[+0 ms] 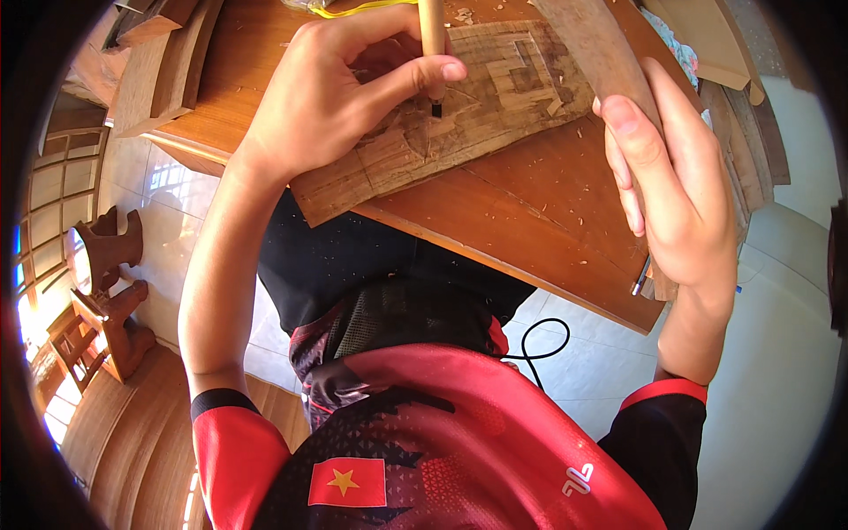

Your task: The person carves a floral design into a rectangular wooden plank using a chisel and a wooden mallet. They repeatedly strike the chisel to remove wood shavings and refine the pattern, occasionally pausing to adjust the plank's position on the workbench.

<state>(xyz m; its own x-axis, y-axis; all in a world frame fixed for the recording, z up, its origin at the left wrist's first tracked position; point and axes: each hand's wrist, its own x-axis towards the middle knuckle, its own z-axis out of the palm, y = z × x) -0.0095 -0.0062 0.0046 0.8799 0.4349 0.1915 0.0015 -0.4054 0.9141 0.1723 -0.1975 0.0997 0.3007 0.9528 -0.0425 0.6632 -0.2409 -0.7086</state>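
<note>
My left hand (353,97) is closed round the light wooden handle of a chisel (432,31), its thumb pressed along the front. The chisel stands nearly upright, with its short dark blade (436,110) low over a carved wooden board (344,181); whether the edge touches the wood I cannot tell. Shallow recesses are cut into the board, which lies at a slant and juts past the table's near edge. To the right, my right hand (676,185) grips a long, flat brown wooden bat (601,44), its far end beyond the top of the picture.
Wood chips are scattered over the brown table (539,203). A pencil-like stick (641,278) lies by its right corner. Wooden pieces (168,75) sit at the far left, and planks (738,132) at the right. A black cable (539,353) loops below the table edge.
</note>
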